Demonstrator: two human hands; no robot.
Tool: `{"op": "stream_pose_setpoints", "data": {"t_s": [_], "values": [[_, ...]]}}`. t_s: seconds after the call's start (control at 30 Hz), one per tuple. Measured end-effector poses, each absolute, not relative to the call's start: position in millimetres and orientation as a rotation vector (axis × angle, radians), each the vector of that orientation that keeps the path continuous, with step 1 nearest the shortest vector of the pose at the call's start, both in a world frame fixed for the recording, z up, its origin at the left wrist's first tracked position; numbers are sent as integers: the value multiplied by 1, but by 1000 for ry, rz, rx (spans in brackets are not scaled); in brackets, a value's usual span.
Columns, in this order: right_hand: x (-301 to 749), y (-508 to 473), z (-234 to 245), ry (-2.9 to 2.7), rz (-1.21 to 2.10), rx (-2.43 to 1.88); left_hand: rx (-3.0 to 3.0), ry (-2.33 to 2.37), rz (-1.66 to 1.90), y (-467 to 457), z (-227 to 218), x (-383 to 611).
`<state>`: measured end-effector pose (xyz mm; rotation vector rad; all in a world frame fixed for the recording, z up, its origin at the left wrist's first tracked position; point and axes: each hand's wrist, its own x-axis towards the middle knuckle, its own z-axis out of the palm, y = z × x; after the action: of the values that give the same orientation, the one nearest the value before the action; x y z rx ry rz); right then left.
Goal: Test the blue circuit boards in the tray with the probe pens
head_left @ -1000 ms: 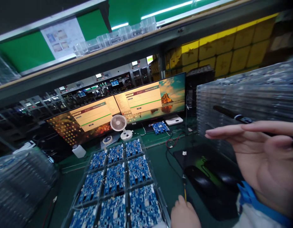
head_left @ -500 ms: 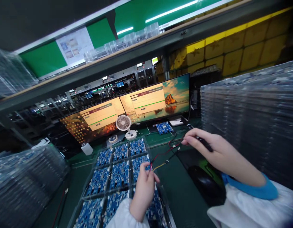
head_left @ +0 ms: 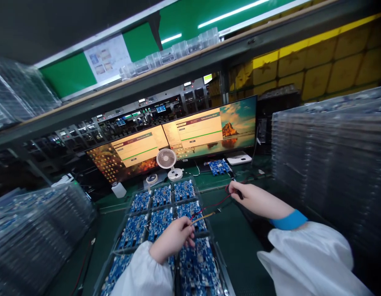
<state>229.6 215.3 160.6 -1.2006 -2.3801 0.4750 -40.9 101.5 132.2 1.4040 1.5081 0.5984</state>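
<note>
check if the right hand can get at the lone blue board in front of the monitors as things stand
Probably yes: the right hand is close to the blue board, whose near side looks mostly open, though the dark slim tool in hand may hinder grasping.

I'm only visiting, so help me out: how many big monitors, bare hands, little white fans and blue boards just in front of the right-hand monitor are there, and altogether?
Big monitors: left monitor and right monitor, 2
Bare hands: left hand and right hand, 2
White fan: 1
Blue board: 1
Total: 6
</note>
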Motion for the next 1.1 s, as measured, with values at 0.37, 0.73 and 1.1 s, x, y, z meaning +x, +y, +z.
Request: {"op": "stream_pose_setpoints", "data": {"t_s": [0.37, 0.73, 1.1], "values": [[157, 218, 122, -2459, 484, -973, 1375, 1227, 984, 108, 145, -65], [135, 228, 79, -2400, 545, -956, 2085, 1851, 704, 185, 110, -173], [102, 215, 48, -2444, 521, -1179, 1780, 2002, 1073, 250, 52, -209]]}}
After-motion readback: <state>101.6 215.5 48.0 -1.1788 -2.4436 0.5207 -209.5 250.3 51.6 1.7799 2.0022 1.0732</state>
